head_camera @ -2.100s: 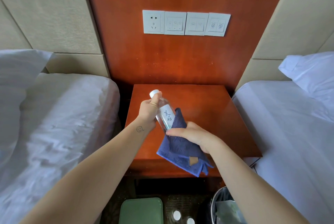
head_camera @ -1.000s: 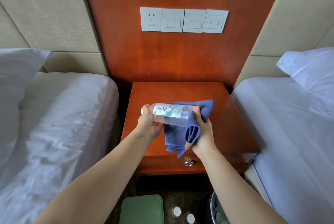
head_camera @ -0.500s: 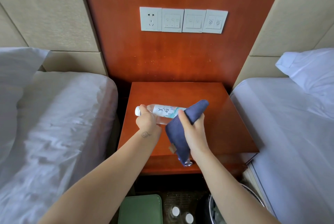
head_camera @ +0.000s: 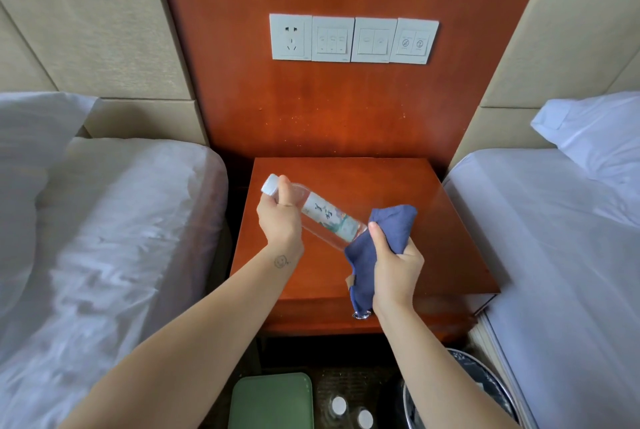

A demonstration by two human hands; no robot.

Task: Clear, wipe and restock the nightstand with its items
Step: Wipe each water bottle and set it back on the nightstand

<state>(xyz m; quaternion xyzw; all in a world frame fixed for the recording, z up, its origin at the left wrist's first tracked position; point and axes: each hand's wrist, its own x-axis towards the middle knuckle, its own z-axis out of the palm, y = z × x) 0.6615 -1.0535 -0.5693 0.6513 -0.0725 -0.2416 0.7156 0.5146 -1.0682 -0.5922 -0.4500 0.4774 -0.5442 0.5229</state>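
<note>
Bottle (head_camera: pixel 322 217) | held tilted above tabletop (head_camera: pixel 433 221), neck gripped by left hand (head_camera: pixel 278 217) | base met by cloth (head_camera: pixel 391 221) clutched in right hand (head_camera: pixel 394 266) | risk: bottle may be dropped if neck grip is loosened by wiping pressure

This is a hotel twin room. A left bed (head_camera: pixel 114 221) and a right bed (head_camera: pixel 561 248), both made up in plain white linen with white pillows (head_camera: pixel 595 131), flank a small wooden nightstand (head_camera: pixel 346 176). On the far wall a matching wood panel (head_camera: pixel 346 110) carries a socket (head_camera: pixel 291 36) and three switch plates (head_camera: pixel 374 40), the rightmost marked with two round service icons. Padded beige wall panels (head_camera: pixel 86 20) back each bed. A lined waste bin (head_camera: pixel 491 380) stands near right.
</note>
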